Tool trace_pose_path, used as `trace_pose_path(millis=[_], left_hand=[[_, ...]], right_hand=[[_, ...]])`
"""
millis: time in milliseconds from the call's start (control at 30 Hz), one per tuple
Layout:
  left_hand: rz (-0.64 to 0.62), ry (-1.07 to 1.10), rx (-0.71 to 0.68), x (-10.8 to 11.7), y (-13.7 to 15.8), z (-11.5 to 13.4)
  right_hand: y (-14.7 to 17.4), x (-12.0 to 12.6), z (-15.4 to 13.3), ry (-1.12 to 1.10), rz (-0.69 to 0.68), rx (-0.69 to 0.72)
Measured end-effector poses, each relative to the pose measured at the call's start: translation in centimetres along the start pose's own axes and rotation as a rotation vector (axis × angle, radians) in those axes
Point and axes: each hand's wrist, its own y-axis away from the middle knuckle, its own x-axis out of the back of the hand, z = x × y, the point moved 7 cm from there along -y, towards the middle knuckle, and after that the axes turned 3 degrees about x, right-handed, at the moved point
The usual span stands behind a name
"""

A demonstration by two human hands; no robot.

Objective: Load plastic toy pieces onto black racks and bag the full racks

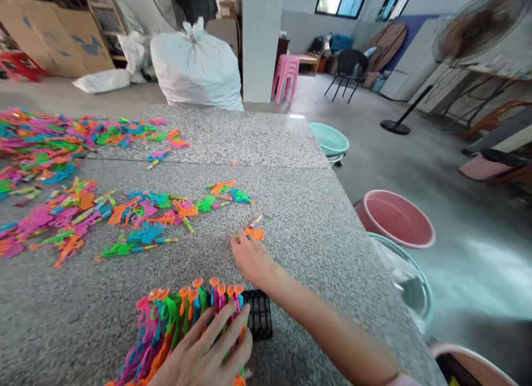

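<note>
My left hand (211, 347) lies with fingers spread over a packed row of colourful plastic toy guns (166, 314). Round orange tips stick up along the far end of that row. The guns stand in a black grid rack (260, 314), whose right end shows bare slots. Farther out, my right hand (251, 257) has its fingers curled down at an orange toy gun (255, 233) on the table; the fingertips are partly hidden. Beside that gun lies a small stick with a yellowish end (256, 221).
More toy guns lie loose across the grey speckled table (299, 253), in a line (153, 208) and a large heap (54, 136) at left. Beyond the right edge stand a pink basin (397, 219) and a teal basin (330, 139). A white sack (197, 67) is behind the table.
</note>
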Motion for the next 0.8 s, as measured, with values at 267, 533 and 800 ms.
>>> trace_pose_path(millis=[267, 533, 800], left_hand=[[-0.095, 0.078, -0.041, 0.7, -0.8, -0.2], [-0.065, 0.072, -0.136, 1.9, -0.9, -0.6], [-0.096, 0.060, -0.170, 1.6, -0.9, -0.7]], right_hand=[[-1.5, 1.2, 4.7, 0.150, -0.059, 0.148], [9.5, -2.1, 3.8, -1.027, 0.089, -0.286], [10.5, -4.5, -1.0, -1.061, 0.192, -0.341]])
